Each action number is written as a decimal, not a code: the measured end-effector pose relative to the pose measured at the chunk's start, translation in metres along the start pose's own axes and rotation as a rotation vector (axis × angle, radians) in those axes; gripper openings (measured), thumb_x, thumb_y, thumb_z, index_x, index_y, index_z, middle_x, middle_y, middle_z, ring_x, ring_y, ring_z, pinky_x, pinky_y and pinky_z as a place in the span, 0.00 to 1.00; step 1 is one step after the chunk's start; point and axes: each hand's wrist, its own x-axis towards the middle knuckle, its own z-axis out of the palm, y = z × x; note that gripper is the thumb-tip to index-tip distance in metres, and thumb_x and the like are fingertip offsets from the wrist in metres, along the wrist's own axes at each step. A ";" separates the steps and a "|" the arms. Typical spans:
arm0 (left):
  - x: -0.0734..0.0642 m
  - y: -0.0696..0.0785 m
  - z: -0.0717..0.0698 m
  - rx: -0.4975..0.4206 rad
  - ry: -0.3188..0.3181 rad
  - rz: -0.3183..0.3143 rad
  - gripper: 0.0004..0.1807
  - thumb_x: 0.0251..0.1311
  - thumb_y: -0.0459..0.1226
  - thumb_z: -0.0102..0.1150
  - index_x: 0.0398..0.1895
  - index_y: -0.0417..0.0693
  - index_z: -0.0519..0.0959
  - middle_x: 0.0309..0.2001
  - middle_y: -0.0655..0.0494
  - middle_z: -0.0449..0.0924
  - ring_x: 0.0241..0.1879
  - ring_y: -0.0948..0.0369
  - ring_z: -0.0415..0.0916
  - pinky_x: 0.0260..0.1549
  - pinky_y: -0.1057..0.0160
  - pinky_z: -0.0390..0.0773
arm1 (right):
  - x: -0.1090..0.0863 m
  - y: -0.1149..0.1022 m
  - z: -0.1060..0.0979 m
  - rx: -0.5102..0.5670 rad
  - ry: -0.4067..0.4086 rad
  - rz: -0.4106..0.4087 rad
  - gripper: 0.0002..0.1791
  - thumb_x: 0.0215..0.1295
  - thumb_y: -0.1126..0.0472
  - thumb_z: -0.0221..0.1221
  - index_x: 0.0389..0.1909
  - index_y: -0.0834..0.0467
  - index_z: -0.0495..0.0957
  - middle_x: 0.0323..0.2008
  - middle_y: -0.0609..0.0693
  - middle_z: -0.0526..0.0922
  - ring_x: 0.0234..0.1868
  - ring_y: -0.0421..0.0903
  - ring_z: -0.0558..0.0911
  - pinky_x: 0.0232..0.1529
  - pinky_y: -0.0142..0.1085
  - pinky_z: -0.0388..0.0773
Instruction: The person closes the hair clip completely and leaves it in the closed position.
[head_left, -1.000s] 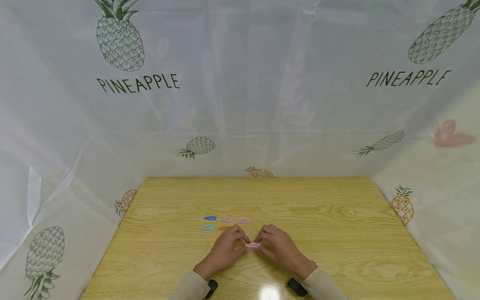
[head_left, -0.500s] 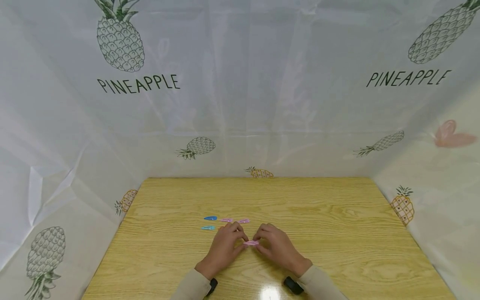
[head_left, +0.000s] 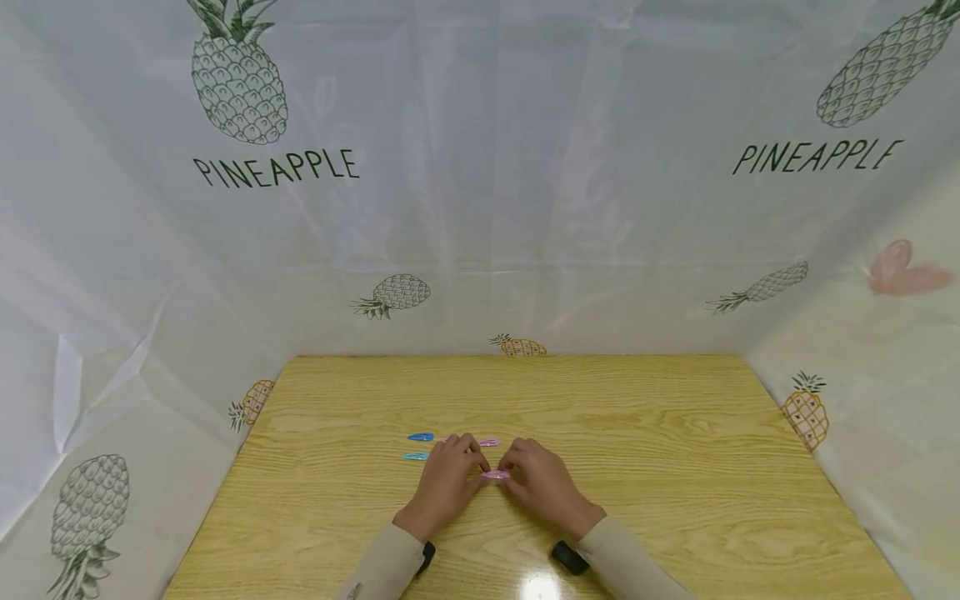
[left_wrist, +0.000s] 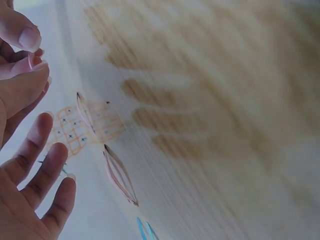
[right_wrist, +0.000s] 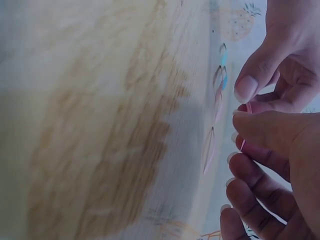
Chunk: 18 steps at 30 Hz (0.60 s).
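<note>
A pink snap hair clip (head_left: 495, 475) is pinched by its two ends between my hands, above the table. My left hand (head_left: 444, 483) grips its left end with thumb and fingertips; my right hand (head_left: 546, 485) does likewise at the right end. In the right wrist view, a thin pink edge of this clip (right_wrist: 243, 145) shows between the fingertips, the rest covered. Just beyond my left hand lie a dark blue clip (head_left: 421, 437), a light blue clip (head_left: 416, 456) and a pink clip (head_left: 489, 442). Another pink clip (head_left: 441, 439) is mostly hidden behind the left hand.
The wood-grain table (head_left: 637, 417) extends to both sides of my hands. A white pineapple-print sheet (head_left: 525, 208) stands behind it and along both sides. Black wrist devices, one of them the right strap (head_left: 570, 557), sit at the sleeve cuffs. Light glares near the front.
Both hands have moved the held clip forward and slightly left. An orange clip, visible earlier on the table, is now hidden by my left hand, as is most of one pink clip.
</note>
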 end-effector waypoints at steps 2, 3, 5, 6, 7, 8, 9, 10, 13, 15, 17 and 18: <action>0.002 -0.002 0.001 -0.003 -0.015 -0.016 0.06 0.62 0.44 0.77 0.34 0.55 0.89 0.40 0.63 0.78 0.41 0.62 0.72 0.44 0.58 0.72 | 0.003 0.000 0.001 -0.002 -0.005 0.009 0.05 0.62 0.64 0.75 0.35 0.55 0.88 0.36 0.44 0.83 0.38 0.40 0.80 0.39 0.35 0.82; 0.003 -0.003 0.002 -0.001 -0.018 -0.020 0.06 0.62 0.44 0.77 0.34 0.55 0.89 0.40 0.63 0.78 0.42 0.61 0.72 0.44 0.58 0.72 | 0.004 0.000 0.002 -0.001 -0.010 0.016 0.05 0.62 0.64 0.75 0.35 0.55 0.88 0.36 0.44 0.83 0.38 0.40 0.80 0.39 0.35 0.82; 0.005 -0.005 0.004 -0.003 -0.024 -0.030 0.05 0.62 0.44 0.77 0.33 0.55 0.89 0.40 0.63 0.78 0.41 0.62 0.71 0.43 0.59 0.71 | 0.007 -0.001 0.003 -0.003 -0.016 0.028 0.05 0.62 0.64 0.75 0.35 0.55 0.88 0.36 0.44 0.83 0.38 0.40 0.81 0.39 0.35 0.82; 0.005 -0.006 0.004 -0.002 -0.025 -0.035 0.06 0.62 0.44 0.77 0.33 0.55 0.89 0.40 0.62 0.78 0.41 0.62 0.71 0.43 0.59 0.70 | 0.008 -0.001 0.004 0.000 -0.019 0.037 0.05 0.62 0.64 0.75 0.35 0.55 0.88 0.36 0.44 0.83 0.38 0.40 0.81 0.40 0.36 0.83; 0.006 -0.008 0.005 -0.003 -0.028 -0.040 0.05 0.62 0.43 0.77 0.33 0.55 0.89 0.40 0.62 0.77 0.41 0.62 0.71 0.43 0.59 0.70 | 0.009 -0.001 0.005 0.000 -0.018 0.042 0.05 0.62 0.64 0.75 0.35 0.55 0.88 0.35 0.44 0.83 0.38 0.40 0.81 0.39 0.36 0.83; 0.007 -0.009 0.006 -0.003 -0.029 -0.045 0.06 0.62 0.44 0.77 0.33 0.55 0.89 0.40 0.62 0.77 0.41 0.62 0.71 0.43 0.59 0.70 | 0.010 -0.001 0.006 0.004 -0.020 0.054 0.04 0.63 0.64 0.75 0.35 0.55 0.88 0.35 0.44 0.82 0.38 0.40 0.80 0.40 0.36 0.82; 0.008 -0.010 0.007 -0.002 -0.029 -0.047 0.06 0.62 0.44 0.77 0.33 0.55 0.89 0.40 0.62 0.77 0.41 0.61 0.71 0.43 0.59 0.70 | 0.012 -0.001 0.007 0.006 -0.019 0.062 0.04 0.63 0.64 0.75 0.35 0.55 0.88 0.35 0.43 0.82 0.38 0.40 0.80 0.39 0.36 0.82; 0.009 -0.011 0.007 -0.004 -0.031 -0.052 0.06 0.62 0.44 0.77 0.33 0.55 0.89 0.40 0.62 0.77 0.41 0.61 0.71 0.43 0.59 0.70 | 0.013 0.000 0.008 0.006 -0.016 0.066 0.04 0.62 0.64 0.75 0.34 0.55 0.88 0.34 0.43 0.81 0.37 0.39 0.80 0.38 0.36 0.82; 0.011 -0.014 0.008 -0.002 -0.036 -0.061 0.06 0.62 0.44 0.76 0.33 0.55 0.89 0.41 0.61 0.78 0.42 0.60 0.71 0.43 0.58 0.71 | 0.017 0.001 0.011 0.004 -0.011 0.076 0.04 0.62 0.64 0.75 0.33 0.55 0.88 0.32 0.43 0.80 0.35 0.39 0.78 0.36 0.35 0.80; 0.012 -0.016 0.008 -0.002 -0.039 -0.066 0.05 0.62 0.44 0.76 0.33 0.56 0.89 0.42 0.61 0.78 0.42 0.60 0.71 0.43 0.57 0.72 | 0.019 0.002 0.013 0.003 -0.015 0.086 0.05 0.62 0.64 0.75 0.32 0.54 0.88 0.32 0.43 0.80 0.34 0.39 0.78 0.35 0.35 0.80; 0.012 -0.017 0.008 -0.005 -0.038 -0.066 0.05 0.62 0.43 0.76 0.32 0.56 0.89 0.42 0.60 0.78 0.42 0.60 0.71 0.42 0.57 0.72 | 0.021 0.002 0.015 0.003 -0.022 0.097 0.05 0.62 0.64 0.75 0.33 0.54 0.88 0.32 0.42 0.80 0.34 0.39 0.78 0.35 0.35 0.80; 0.012 -0.018 0.008 -0.007 -0.036 -0.064 0.05 0.62 0.43 0.77 0.32 0.56 0.89 0.42 0.60 0.78 0.42 0.60 0.71 0.43 0.57 0.72 | 0.022 0.002 0.016 0.004 -0.025 0.099 0.05 0.62 0.64 0.75 0.33 0.54 0.88 0.32 0.43 0.80 0.34 0.40 0.78 0.35 0.36 0.80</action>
